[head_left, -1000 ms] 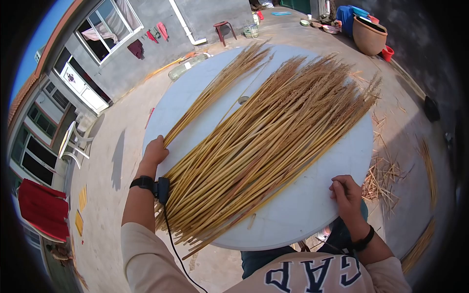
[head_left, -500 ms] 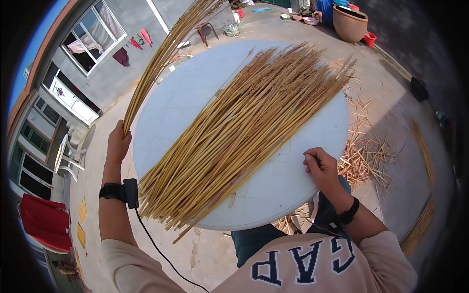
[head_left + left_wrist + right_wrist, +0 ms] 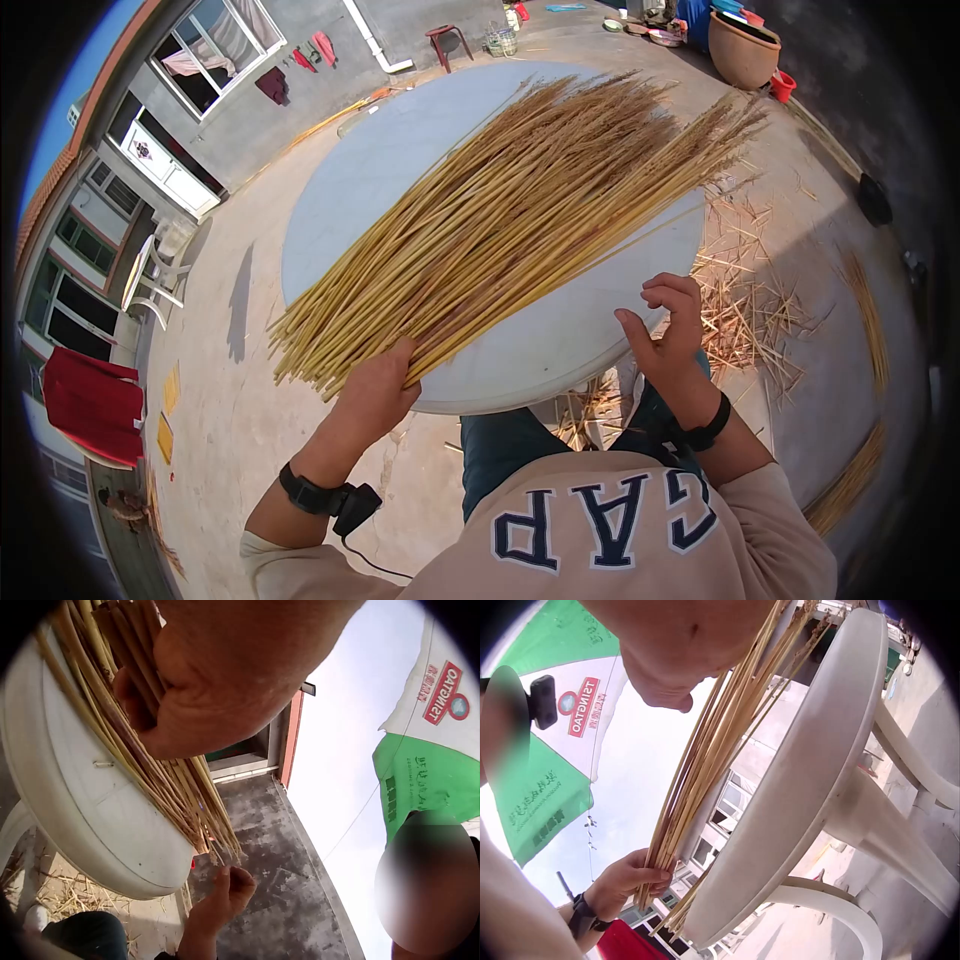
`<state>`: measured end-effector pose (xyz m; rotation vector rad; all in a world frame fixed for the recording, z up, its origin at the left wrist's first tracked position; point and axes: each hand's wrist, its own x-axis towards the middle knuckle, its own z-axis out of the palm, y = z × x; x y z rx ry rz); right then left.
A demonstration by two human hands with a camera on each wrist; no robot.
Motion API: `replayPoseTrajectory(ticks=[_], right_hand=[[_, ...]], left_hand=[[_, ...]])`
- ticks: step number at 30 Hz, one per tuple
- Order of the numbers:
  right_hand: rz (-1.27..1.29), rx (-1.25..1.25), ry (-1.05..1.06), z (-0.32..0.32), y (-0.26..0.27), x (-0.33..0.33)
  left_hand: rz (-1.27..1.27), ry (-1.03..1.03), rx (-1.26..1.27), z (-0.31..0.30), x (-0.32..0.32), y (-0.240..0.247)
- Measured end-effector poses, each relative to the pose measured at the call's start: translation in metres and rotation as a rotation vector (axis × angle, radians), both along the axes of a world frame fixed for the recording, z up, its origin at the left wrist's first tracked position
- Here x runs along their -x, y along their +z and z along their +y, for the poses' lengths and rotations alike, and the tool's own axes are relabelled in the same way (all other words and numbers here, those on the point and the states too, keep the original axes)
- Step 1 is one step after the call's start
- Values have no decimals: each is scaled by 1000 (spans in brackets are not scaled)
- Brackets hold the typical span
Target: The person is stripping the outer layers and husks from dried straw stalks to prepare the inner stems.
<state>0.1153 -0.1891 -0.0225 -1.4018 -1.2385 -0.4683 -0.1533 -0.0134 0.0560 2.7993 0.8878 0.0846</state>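
Observation:
Many long yellow stalks with brown bushy heads [image 3: 500, 200] lie diagonally over the round white table [image 3: 340, 215], heads toward the far right. My left hand [image 3: 375, 395] grips a bundle of stalks by the cut ends at the table's near left edge. In the right wrist view the left hand [image 3: 630, 881] has its fingers curled round the bundle [image 3: 697, 772], which slants up beside the tabletop. My right hand [image 3: 668, 335] is off the stalks by the near right edge, fingers loosely bent, holding nothing; the left wrist view also shows the right hand [image 3: 217, 907] empty.
Broken straw [image 3: 745, 290] litters the ground right of the table, with stalk bundles [image 3: 865, 310] farther right. A large clay pot [image 3: 743, 50] and red bucket [image 3: 783, 85] stand back right. A white chair [image 3: 150, 280] and red cloth [image 3: 92, 408] are at left.
My left hand has brought its bundle from the far left, where it was raised, down to the near side of the pile. The right hand's fingers have loosened from a tighter curl.

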Motion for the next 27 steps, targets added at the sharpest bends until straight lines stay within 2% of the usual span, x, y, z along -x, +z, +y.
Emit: replayPoseTrajectory(ticks=[1,3,4,5,7,8,9,11,16,19,21,22,23,25,26,27], right_hand=[[-1,-1,7,-2,14,3],[-438,174,24,1,38,9],[-426,251,109,5,36,10],[-431,249,105,9,32,8],[-684,432,-6,19,27,3],[-659,327,-41,23,29,5],[-661,331,-45,23,27,3],[-686,499,103,24,16,-4],[-685,448,168,33,-5,-2],[-684,438,198,36,-7,-4],[-683,430,197,40,-9,-7],[-671,413,204,42,-10,-9],[-658,397,211,43,-11,-10],[-647,394,206,44,-13,-11],[-640,386,205,44,-14,-12],[-639,386,205,44,-14,-12]], left_hand=[[-3,-10,44,-6,1,-9],[-12,-25,85,-20,-4,-19],[12,-39,162,-27,-8,-22],[35,-54,240,-32,-12,-25],[30,-100,284,-42,-17,-35],[34,-143,332,-44,-17,-38],[32,-148,334,-45,-18,-39],[83,-129,431,-47,-20,-39],[163,-139,395,-39,-17,-37],[210,-150,460,-41,-15,-24],[18,-171,572,-37,-18,-2],[-121,-205,478,-28,-17,-1],[-118,-210,480,-20,-19,1],[-204,-319,-270,-7,-25,4],[-203,-321,-269,-1,-28,2],[-88,-346,-342,5,-31,-3]])
